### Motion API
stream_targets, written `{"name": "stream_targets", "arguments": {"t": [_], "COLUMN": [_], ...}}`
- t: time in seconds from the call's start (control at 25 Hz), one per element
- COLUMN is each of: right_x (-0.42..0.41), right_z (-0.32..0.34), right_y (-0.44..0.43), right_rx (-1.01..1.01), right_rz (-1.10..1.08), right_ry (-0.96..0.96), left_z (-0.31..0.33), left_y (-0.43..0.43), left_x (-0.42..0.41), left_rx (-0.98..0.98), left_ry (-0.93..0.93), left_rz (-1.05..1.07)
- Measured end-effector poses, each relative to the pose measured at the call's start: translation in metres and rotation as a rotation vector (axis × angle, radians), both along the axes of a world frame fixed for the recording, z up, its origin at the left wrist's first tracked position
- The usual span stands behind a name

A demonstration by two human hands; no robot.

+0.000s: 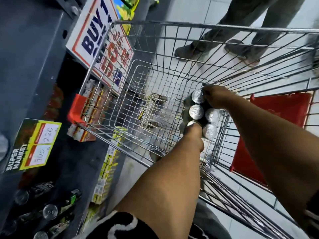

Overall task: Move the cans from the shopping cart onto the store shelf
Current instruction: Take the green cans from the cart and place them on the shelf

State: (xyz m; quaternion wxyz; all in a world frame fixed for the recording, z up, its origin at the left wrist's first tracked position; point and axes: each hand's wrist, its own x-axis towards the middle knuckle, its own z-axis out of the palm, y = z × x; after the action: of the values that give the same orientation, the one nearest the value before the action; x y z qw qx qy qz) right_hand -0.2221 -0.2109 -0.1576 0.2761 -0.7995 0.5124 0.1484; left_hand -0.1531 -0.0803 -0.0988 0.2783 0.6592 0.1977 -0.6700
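Head view: left hand (194, 133) and right hand (215, 99) both grasp silver-topped black cans (196, 111) inside wire shopping cart (120, 94).

My wire shopping cart (120, 107) carries the load — a tight cluster of silver-topped cans (196, 111) standing upright on its mesh bottom, at the end nearest me. I count 5 tops, 1 partly hidden; the rest of the mesh is bare. To my left the dark store shelf (34, 57) holds dark cans (50, 211) lying on their sides on a lower level — with boxed goods (105, 169) on another. The cart stands on the pale tiled floor (183, 12).
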Motion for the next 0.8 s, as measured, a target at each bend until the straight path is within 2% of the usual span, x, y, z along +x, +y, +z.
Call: {"name": "stream_targets", "arguments": {"t": [0.4, 0.64, 0.8], "right_x": [0.007, -0.004, -0.024], "right_z": [-0.001, 0.008, 0.024], "right_y": [0.0, 0.003, 0.006], "right_rx": [0.009, -0.059, -0.032], "right_rz": [-0.093, -0.158, -0.405], "right_ry": [0.028, 0.009, -0.058], "left_z": [0.007, -0.001, 0.004], "left_y": [0.003, 0.006, 0.006], "left_x": [0.002, 0.009, 0.024], "left_rx": [0.011, 0.037, 0.023], "left_ry": [-0.045, -0.214, -0.342], "left_rz": [0.074, 0.056, 0.095]}}
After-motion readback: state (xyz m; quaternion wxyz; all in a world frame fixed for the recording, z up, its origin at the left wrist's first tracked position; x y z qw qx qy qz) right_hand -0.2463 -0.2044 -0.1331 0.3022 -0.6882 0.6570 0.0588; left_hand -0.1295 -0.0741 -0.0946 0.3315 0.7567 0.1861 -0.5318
